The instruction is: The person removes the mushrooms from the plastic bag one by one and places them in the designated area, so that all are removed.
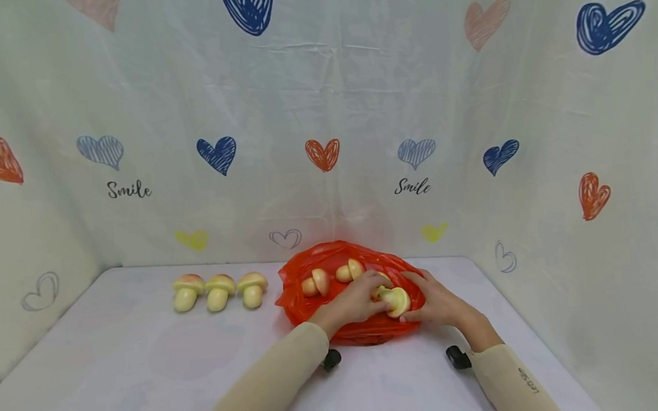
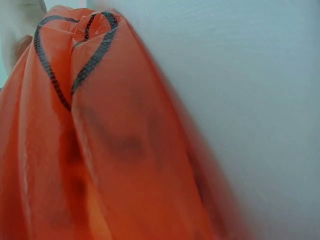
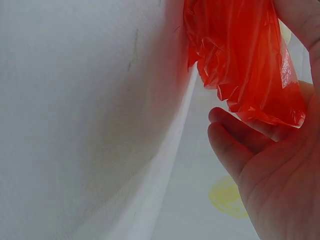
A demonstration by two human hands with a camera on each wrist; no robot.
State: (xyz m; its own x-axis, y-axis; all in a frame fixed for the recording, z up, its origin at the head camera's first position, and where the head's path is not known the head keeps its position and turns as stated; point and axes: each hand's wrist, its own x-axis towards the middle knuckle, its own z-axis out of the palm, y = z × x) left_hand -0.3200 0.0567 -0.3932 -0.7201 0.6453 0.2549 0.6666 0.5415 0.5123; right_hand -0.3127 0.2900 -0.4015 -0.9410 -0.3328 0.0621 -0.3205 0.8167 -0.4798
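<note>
A red plastic bag (image 1: 365, 335) lies with its mouth spread wide on the table, showing several toy mushrooms with pale stems and yellowish-pink caps. My left hand (image 1: 354, 301) reaches over the bag's near edge and pinches a mushroom (image 1: 397, 300) between thumb and fingers; another beside it is partly covered. On the right side, my right hand (image 1: 445, 302) holds the bag's rim, its thumb and fingers spread around it. The right wrist view shows that hand (image 3: 285, 170) against the red plastic (image 3: 240, 60). In the left wrist view the bag's side (image 2: 125, 125) hides the left fingers.
Three matching mushrooms stand in a row left of the bag, the middle one (image 1: 218, 292) among them. A white cloth (image 1: 164, 379) covers the table. Behind it hangs a curtain (image 1: 328, 199) printed with hearts. Black wrist devices sit under both sleeves.
</note>
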